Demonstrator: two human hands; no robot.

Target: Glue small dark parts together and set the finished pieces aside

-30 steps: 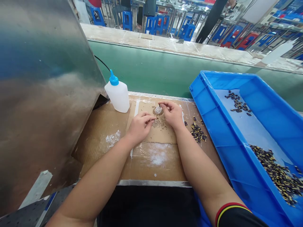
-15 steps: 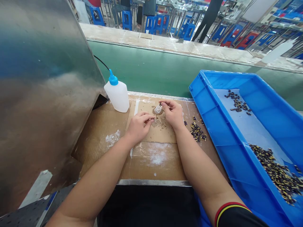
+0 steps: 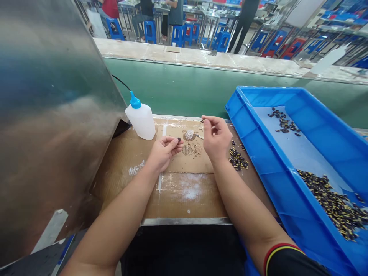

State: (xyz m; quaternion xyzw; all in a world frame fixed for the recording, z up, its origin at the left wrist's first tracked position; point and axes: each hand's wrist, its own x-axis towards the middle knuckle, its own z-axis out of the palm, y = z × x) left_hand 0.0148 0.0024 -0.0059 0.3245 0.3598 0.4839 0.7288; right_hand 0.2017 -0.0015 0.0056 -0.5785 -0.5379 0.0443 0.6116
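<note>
Cardboard (image 3: pixel 189 195), left hand (image 3: pixel 163 153), right hand (image 3: pixel 217 140), one dark piece (image 3: pixel 179 139) in each

A metal panel (image 3: pixel 54 115) fills 9 o'clock, with pale tape (image 3: pixel 53 229) at 8. At 10 stands a white bottle (image 3: pixel 140 122) with a blue cap (image 3: pixel 135 101), a black cable (image 3: pixel 122 81) just behind. A green surface (image 3: pixel 172 84) spans 12, beyond it a pale ledge (image 3: pixel 138 49). Blue stools (image 3: pixel 150 32) line 11 to 1; red ones (image 3: pixel 293 48) show at 2. A dark-clad person (image 3: pixel 244 23) stands at 1.
</note>
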